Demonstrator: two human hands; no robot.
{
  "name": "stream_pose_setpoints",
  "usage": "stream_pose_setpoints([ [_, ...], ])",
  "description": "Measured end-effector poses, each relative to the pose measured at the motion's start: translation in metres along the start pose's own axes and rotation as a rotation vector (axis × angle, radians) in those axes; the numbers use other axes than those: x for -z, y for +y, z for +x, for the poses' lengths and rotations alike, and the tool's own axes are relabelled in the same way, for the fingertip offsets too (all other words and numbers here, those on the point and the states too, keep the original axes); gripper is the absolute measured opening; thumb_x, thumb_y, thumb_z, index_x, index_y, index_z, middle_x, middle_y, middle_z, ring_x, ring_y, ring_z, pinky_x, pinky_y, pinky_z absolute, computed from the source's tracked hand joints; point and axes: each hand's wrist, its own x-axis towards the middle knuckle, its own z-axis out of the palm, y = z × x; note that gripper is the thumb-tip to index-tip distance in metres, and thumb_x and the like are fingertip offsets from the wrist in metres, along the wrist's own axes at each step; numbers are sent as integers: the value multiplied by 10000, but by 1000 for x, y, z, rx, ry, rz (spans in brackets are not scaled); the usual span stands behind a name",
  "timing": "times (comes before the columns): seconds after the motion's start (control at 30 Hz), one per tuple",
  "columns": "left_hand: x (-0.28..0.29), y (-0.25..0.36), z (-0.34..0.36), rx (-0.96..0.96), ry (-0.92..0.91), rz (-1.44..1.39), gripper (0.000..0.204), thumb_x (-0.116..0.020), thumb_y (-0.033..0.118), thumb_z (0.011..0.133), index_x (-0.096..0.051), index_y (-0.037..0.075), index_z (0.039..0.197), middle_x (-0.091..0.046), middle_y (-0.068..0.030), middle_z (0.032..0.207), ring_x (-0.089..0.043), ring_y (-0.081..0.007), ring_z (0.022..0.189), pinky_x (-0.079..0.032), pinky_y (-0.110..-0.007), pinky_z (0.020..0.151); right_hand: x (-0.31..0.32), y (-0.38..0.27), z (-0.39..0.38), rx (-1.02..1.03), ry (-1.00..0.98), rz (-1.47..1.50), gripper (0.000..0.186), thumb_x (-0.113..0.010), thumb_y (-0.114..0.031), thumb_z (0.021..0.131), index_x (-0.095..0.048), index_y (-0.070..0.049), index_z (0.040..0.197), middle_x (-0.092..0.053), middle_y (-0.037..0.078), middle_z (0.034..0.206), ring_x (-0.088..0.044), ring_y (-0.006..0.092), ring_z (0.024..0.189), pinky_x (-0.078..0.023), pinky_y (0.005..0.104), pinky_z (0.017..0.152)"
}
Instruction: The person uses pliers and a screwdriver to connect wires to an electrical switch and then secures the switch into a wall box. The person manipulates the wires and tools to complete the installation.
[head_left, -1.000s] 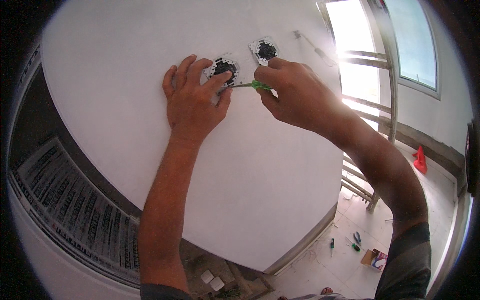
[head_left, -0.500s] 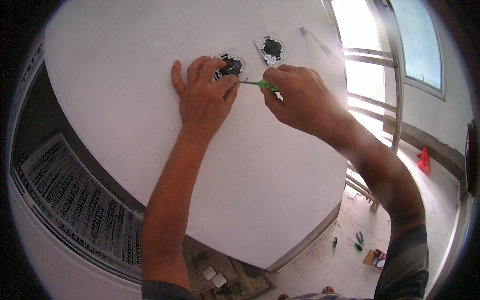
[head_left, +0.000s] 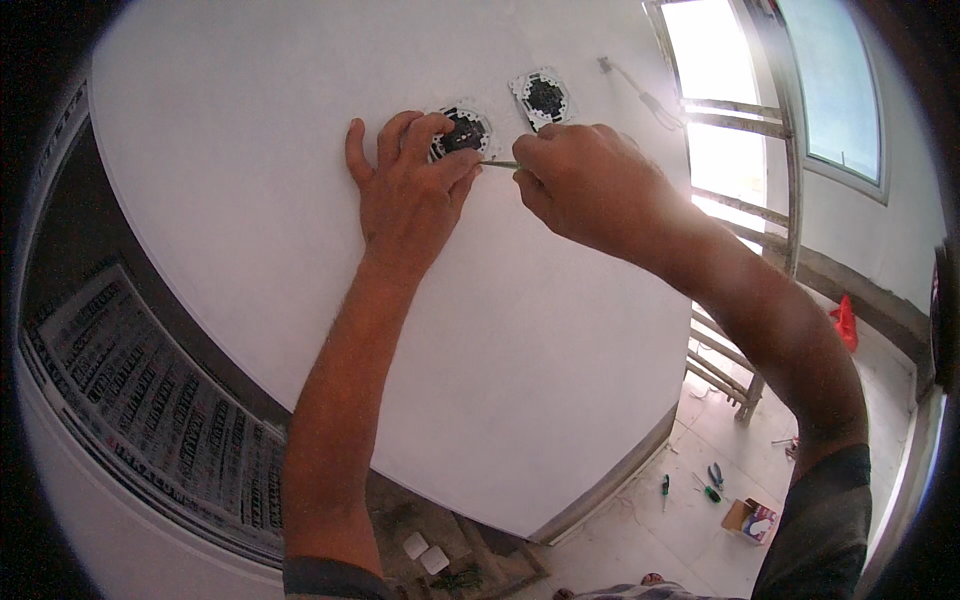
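On the white wall (head_left: 500,350), two square mechanism plates with dark centres and pale perforated frames sit side by side. My left hand (head_left: 410,185) is on the left plate (head_left: 462,130), little finger spread, thumb and index finger closed at its lower edge. My right hand (head_left: 585,185) is closed round a screwdriver (head_left: 497,164) whose thin shaft reaches to that edge beside my left thumb; its handle is mostly covered by my fingers and its tip is hidden. The right plate (head_left: 545,98) is just above my right hand, with a pale cord (head_left: 635,88) farther right.
A ladder-like frame (head_left: 740,125) crosses the bright opening at right, beside a window (head_left: 835,85). Pliers (head_left: 714,475), screwdrivers (head_left: 711,492) and an open box (head_left: 750,520) lie on the tiles below, a red object (head_left: 843,320) farther right. Two white squares (head_left: 425,553) lie at the bottom.
My left hand has shifted slightly right from a second ago, its thumb closer to the index finger. My right fingers have turned round the screwdriver, now covering most of the green handle.
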Motion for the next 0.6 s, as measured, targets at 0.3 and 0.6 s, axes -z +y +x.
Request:
stream_pose_setpoints([
  [0.3, 0, 3, 1, 20, 36, -91, 136, -872, 262, 781, -794, 300, 886, -601, 79, 1235, -467, -182, 1297, -104, -621, 1225, -9, 5, 4, 205, 257, -116, 146, -625, -57, 939, -698, 22, 1038, -727, 237, 902, -761, 318, 887, -649, 426, 739],
  [0.6, -2, -4, -2, -7, 34, -54, 208, -844, 314, 793, -762, 300, 983, -630, 74, 1267, -489, -200, 1325, -160, -617, 1205, 15, -10, 20, -127, -108, 97, 216, -662, -44, 911, -648, 33, 1113, -698, 238, 1007, -734, 325, 953, -609, 429, 793],
])
